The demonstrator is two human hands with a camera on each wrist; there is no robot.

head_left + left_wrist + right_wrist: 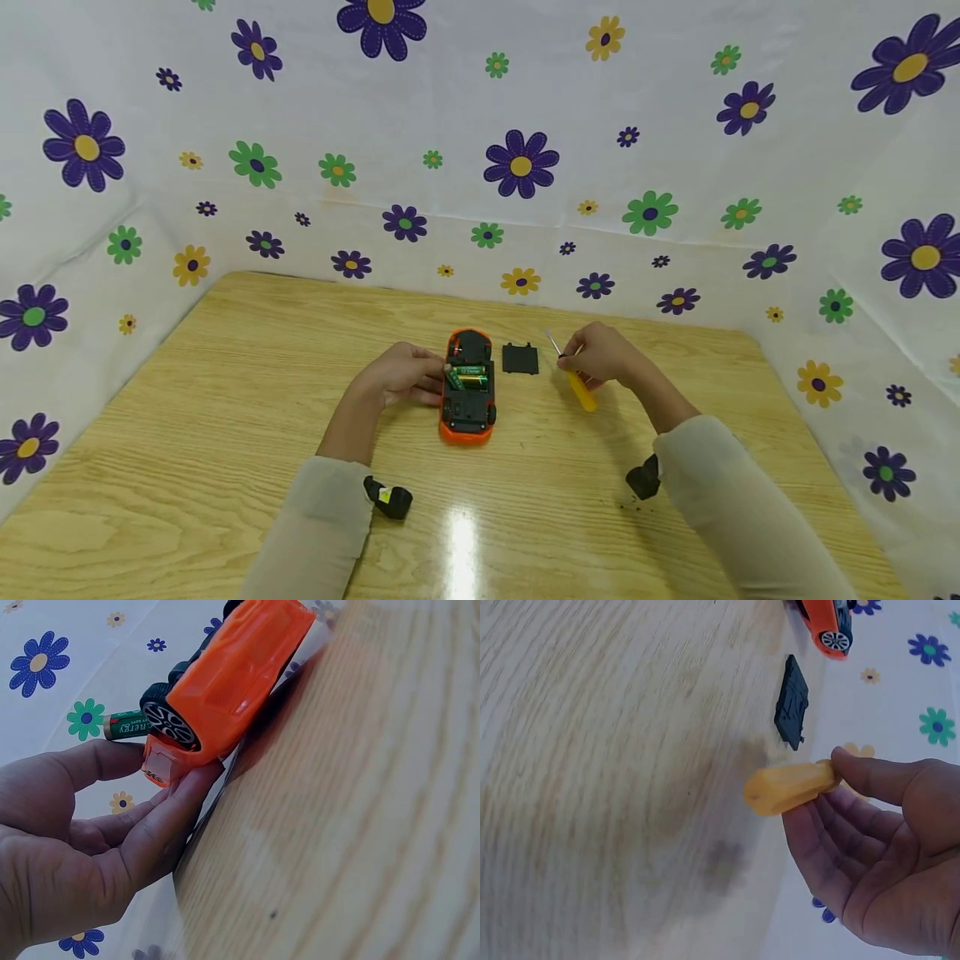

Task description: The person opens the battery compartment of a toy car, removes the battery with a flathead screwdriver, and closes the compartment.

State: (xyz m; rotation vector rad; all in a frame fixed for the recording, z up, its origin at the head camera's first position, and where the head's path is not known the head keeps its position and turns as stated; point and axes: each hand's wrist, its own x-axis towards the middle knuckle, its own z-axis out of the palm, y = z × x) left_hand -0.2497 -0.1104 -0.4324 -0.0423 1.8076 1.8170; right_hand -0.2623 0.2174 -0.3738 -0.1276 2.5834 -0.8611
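Observation:
An orange toy car (467, 387) lies upside down on the wooden table (225, 400), its battery bay open with green batteries inside. My left hand (401, 377) rests against the car's left side and pinches one green battery (454, 377) that tilts out of the bay. In the left wrist view the battery (127, 726) sits at my fingertips behind the car (225, 682). My right hand (600, 354) holds a yellow-handled screwdriver (576, 379) to the right of the car, tip raised. In the right wrist view thumb and fingers grip the yellow handle (791, 786).
A black battery cover (521, 358) lies flat on the table between the car and my right hand, also seen as the cover (791, 703) in the right wrist view. White cloth with flower print walls the table on three sides.

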